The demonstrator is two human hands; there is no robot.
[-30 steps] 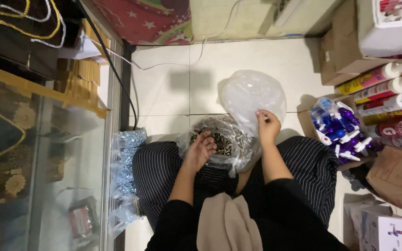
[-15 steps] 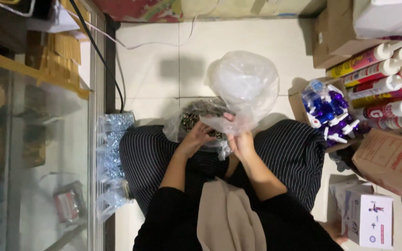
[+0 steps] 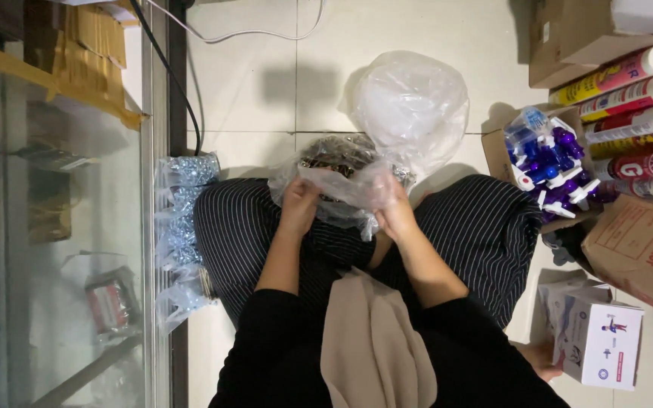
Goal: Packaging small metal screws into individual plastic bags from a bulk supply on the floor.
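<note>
Sitting cross-legged on the tiled floor (image 3: pixel 266 83), the person holds a clear plastic bag (image 3: pixel 341 181) of small dark pieces on the lap, just past the knees. The left hand (image 3: pixel 298 205) is clenched on the bag's near left edge, and the right hand (image 3: pixel 393 208) pinches the film on the right, so both grasp the same bag. Working it well seems to call for keeping the mouth gathered and upright so nothing spills. A second, puffed-up clear bag (image 3: pixel 411 106) lies touching it on the far side. At the right stand spray bottles (image 3: pixel 546 162) and cardboard boxes (image 3: pixel 636 242); at the left, glittery packets (image 3: pixel 179 219) lean by a glass cabinet (image 3: pixel 62 227), crowding the legs.
</note>
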